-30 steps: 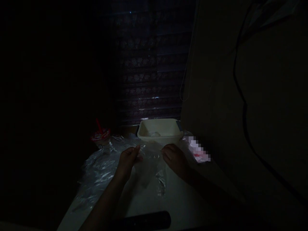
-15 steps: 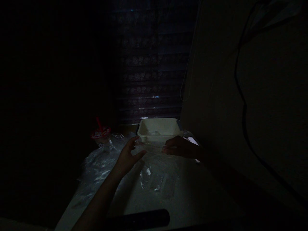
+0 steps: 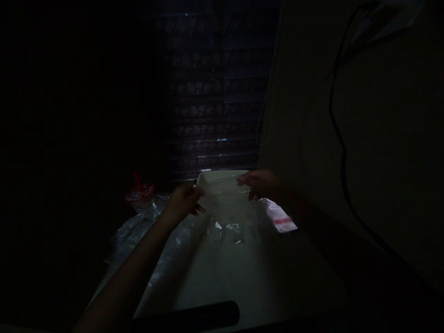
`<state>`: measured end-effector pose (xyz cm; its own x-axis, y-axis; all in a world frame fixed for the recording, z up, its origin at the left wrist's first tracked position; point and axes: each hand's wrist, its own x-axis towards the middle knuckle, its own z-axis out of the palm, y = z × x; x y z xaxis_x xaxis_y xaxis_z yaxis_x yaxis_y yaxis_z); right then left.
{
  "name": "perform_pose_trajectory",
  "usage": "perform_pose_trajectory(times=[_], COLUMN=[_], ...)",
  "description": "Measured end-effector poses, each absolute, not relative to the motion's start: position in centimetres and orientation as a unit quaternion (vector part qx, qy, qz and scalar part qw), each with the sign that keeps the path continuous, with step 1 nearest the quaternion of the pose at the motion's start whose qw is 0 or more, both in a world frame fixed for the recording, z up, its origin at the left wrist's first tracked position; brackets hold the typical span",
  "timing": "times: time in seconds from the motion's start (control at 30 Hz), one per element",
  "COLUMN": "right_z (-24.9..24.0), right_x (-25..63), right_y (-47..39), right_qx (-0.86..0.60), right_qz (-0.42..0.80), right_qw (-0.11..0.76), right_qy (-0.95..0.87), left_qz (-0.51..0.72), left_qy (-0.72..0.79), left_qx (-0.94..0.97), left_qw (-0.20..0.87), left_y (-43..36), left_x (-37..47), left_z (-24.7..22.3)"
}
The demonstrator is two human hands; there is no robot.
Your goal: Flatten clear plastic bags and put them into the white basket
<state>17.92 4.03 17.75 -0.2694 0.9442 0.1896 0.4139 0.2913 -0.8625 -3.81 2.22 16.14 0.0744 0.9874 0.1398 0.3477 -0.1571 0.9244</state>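
Note:
A clear plastic bag (image 3: 227, 203) hangs stretched between my hands, above the white table (image 3: 222, 282) and in front of a pale bin (image 3: 222, 175). My left hand (image 3: 185, 200) pinches its left edge, with the lower fingers loosely curled. At the upper right edge, my right hand (image 3: 258, 181) grips the same bag between thumb and fingers. The bag's lower part shows shiny creases and hangs toward the tabletop; dim light hides its exact outline.
Crumpled clear plastic (image 3: 135, 236) covers the table's left side, beside a cup (image 3: 139, 194) with a red straw. A lit phone (image 3: 280, 217) lies at the right. A dark bar (image 3: 208, 314) crosses the near edge, and blinds (image 3: 215, 111) hang behind.
Both hands have risen, the right one most, and the clear plastic has been lifted with them in front of the bin. More of the lit phone now shows.

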Motion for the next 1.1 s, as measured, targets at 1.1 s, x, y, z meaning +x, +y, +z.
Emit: perform_pose_trajectory(times=[1.1], right_z=[1.1], right_x=[18.3], right_y=[-7.8], right_qx=[-0.355], right_qz=[0.06], right_qw=[0.134], right_qy=[-0.923], left_qz=[0.164], left_qy=[0.477], left_qx=[0.863], left_qw=[-0.015], left_y=[-9.0], left_x=[0.9], left_z=[-1.1])
